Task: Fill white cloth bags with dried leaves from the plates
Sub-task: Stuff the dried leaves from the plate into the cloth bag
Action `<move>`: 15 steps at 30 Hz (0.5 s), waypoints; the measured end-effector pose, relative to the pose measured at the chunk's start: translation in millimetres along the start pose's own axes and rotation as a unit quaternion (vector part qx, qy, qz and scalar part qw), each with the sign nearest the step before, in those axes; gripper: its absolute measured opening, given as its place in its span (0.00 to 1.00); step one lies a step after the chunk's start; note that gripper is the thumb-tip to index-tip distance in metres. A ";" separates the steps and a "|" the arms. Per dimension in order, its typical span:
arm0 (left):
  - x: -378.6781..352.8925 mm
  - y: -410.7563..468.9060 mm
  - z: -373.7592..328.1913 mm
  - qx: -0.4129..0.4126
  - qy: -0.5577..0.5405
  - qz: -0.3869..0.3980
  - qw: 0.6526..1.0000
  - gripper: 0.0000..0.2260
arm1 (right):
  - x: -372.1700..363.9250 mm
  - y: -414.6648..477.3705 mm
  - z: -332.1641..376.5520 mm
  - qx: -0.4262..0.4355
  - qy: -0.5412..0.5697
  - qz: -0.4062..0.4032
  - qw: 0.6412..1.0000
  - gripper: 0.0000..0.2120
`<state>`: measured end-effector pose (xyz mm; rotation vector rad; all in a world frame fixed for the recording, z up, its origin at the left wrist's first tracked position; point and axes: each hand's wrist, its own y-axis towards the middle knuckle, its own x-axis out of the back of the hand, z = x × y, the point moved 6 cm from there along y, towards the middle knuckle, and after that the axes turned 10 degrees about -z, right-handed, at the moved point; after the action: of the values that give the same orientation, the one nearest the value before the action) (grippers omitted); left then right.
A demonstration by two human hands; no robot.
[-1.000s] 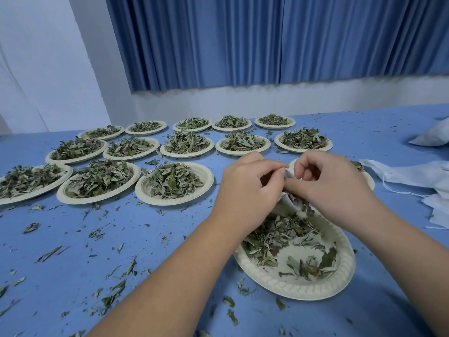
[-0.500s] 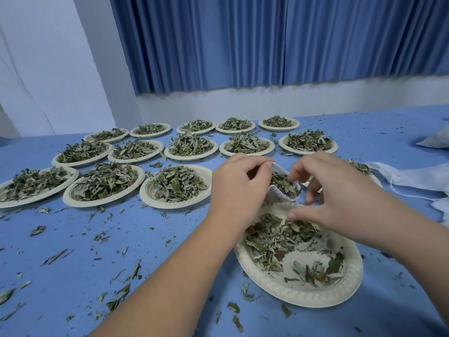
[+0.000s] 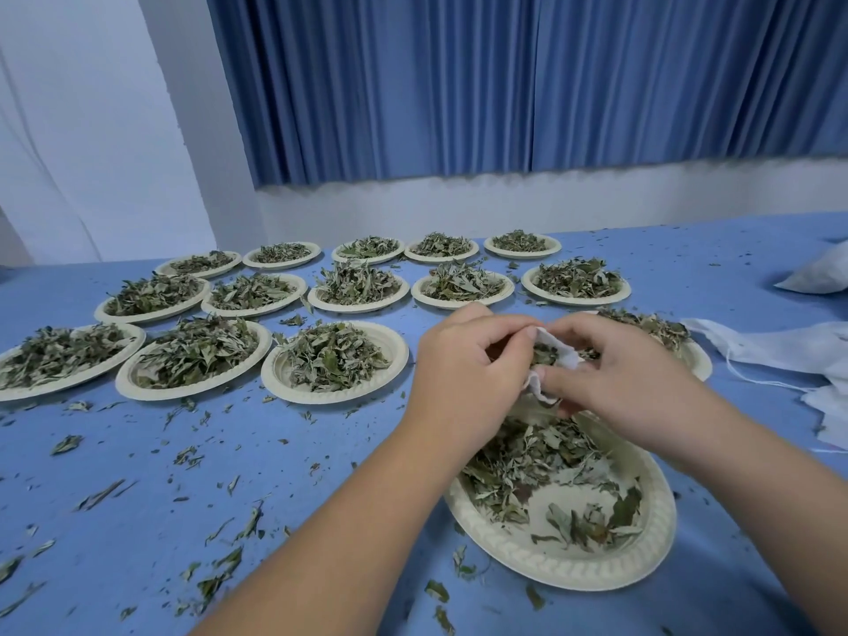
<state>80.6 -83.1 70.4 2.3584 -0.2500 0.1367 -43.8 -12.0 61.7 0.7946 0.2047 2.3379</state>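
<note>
White cloth bag [image 3: 563, 356] clamped at its mouth by fingers of left hand [image 3: 463, 374] and right hand [image 3: 628, 383], mid-fill. Next likely needs a fresh pinch of leaves [image 3: 527, 461] from the near-edge plate [image 3: 573, 577].

Left hand [image 3: 463, 374] and right hand [image 3: 628, 383] pinching the mouth of a small white cloth bag [image 3: 563, 355], dried leaves [image 3: 543, 355] showing inside it, paper plate [image 3: 661, 543] with scattered leaves just below the grip, heaped plates [image 3: 392, 344] left of and beyond it, loose white cloths [image 3: 780, 346] to its right
</note>
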 end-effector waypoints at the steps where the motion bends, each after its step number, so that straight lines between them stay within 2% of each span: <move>1: 0.2 0.1 -0.3 -0.004 0.000 0.002 1.000 0.06 | -0.4 0.0 0.0 -0.006 0.022 0.004 1.000 0.08; 4: 1.4 1.0 -1.5 -0.015 0.005 0.004 1.000 0.07 | 0.2 1.4 -0.5 -0.023 0.045 -0.008 0.999 0.06; 8: -4.4 -2.8 -7.7 -0.044 0.023 0.023 0.998 0.07 | -1.7 8.1 -1.5 -0.012 -0.034 -0.045 0.998 0.06; 10: -8.3 -5.3 -10.6 -0.057 0.032 0.039 0.997 0.07 | -3.7 9.7 -0.9 0.000 -0.070 -0.048 0.996 0.08; 12: -9.4 -6.1 -11.4 -0.062 0.039 0.046 0.996 0.08 | -2.0 9.4 0.9 0.009 -0.083 -0.043 0.996 0.06; 15: -3.8 -2.4 -7.4 -0.042 0.034 0.025 0.998 0.07 | 4.8 5.6 0.8 -0.016 0.019 0.011 1.000 0.06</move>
<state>77.2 -75.8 73.5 2.2612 -0.2763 0.2256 -49.2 -13.4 66.6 0.7418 0.1754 2.3726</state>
